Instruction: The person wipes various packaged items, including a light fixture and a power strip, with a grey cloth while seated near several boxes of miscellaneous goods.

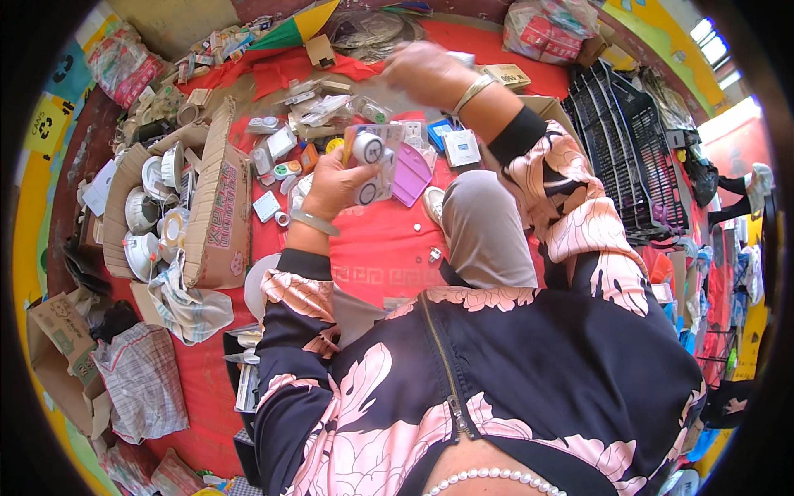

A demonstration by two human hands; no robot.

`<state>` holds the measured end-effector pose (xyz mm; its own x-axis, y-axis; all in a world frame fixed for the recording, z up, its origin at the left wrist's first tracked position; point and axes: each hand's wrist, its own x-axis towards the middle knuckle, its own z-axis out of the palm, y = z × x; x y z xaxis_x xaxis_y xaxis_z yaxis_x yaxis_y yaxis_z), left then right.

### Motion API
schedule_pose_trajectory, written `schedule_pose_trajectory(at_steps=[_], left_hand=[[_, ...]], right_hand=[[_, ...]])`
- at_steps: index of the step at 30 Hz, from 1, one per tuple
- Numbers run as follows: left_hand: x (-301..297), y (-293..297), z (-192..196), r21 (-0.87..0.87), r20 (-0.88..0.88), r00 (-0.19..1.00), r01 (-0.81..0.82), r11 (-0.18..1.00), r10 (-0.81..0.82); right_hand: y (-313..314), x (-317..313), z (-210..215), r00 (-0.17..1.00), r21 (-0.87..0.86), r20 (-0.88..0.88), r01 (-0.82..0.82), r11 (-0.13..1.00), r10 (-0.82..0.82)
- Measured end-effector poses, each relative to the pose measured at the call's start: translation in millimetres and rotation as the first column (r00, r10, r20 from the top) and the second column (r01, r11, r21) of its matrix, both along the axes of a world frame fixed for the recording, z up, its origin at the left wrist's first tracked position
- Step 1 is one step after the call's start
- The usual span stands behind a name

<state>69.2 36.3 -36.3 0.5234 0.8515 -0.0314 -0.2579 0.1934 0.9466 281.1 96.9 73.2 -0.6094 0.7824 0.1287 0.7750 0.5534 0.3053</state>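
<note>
My left hand (pixel 332 183) is closed around the edge of a clear blister pack (pixel 387 169) with round white parts in it. The pack is held up over the pile of goods on the red cloth. Farther away and to the right, my right hand (pixel 423 74) is raised and smeared by motion, so its fingers and anything in them cannot be made out. A small pale thing (pixel 463 59) shows just beside it. Close to the blister pack lie a purple plastic tray (pixel 410 175) and a white square switch plate (pixel 461 149).
At the left, an open cardboard box (pixel 225 198) holds several round white lamp fittings. A checked bag (pixel 149 380) stands near it at lower left. Black plastic crates (pixel 620 149) lean at the right. Boxed small goods (pixel 327 107) lie heaped ahead on the red cloth (pixel 372 240).
</note>
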Motion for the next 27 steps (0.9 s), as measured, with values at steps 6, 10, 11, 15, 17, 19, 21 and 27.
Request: schedule_pose_trajectory(at_steps=[6,10,11,15,17,19,21,27], left_hand=[[-10.8,2.2,7.0,-0.077,0.069,0.995,-0.068,0.995,0.074],[-10.8,3.5,3.3,-0.022,0.153,0.984,-0.084,0.996,0.087],[-14.0,2.0,4.5,-0.035,0.18,0.978,-0.104,0.994,0.108],[-19.4,-0.5,17.0,-0.082,0.23,0.96,-0.147,0.986,0.162],[-18.0,0.3,19.2,-0.111,0.212,0.963,-0.143,0.984,0.164],[-14.0,0.6,15.7,-0.092,0.231,0.958,-0.15,0.984,0.167],[-10.2,-0.4,14.7,-0.057,0.283,0.944,-0.159,0.986,0.169],[-26.9,12.0,8.0,-0.077,0.386,0.877,-0.279,0.957,0.287]], right_hand=[[-26.1,-6.0,10.1,0.733,0.174,-0.601,-0.268,0.948,0.318],[-38.3,-11.6,-40.5,0.79,0.017,-0.566,-0.272,0.962,0.234],[-31.9,3.0,-48.3,0.891,-0.091,-0.448,-0.131,0.987,0.076],[-31.0,30.4,-33.9,0.81,-0.049,-0.58,0.076,0.996,-0.09],[-26.4,20.5,-25.6,0.803,0.132,-0.589,-0.017,0.991,0.092],[-34.9,-8.1,-22.2,0.702,0.259,-0.627,-0.219,0.941,0.337],[-47.6,-22.5,-32.4,0.737,0.19,-0.562,-0.325,0.926,0.375],[-40.8,4.8,-43.1,0.696,-0.272,-0.671,0.086,0.958,-0.253]])
